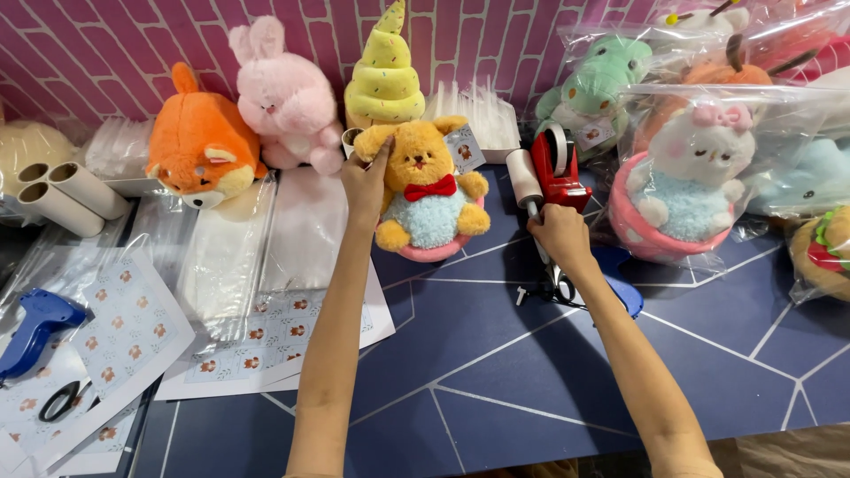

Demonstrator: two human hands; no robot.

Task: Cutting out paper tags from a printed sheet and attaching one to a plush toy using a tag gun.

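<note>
My left hand [366, 183] grips the ear of a yellow plush dog [428, 188] with a red bow and a light blue belly, which sits in a pink cup on the dark blue table [496, 381]. My right hand [558, 233] closes around the handle of a lint roller [524, 180], whose white roll points up to the left. A red tape dispenser [558, 168] stands just behind the roller.
Plush toys line the back: an orange fox [202, 146], a pink rabbit [285, 97], a yellow swirl toy [384, 75]. Bagged plush toys [695, 168] fill the right. Sticker sheets [266, 341], clear bags, a blue tagging gun [35, 327], scissors [62, 400] and cardboard tubes [66, 190] lie left.
</note>
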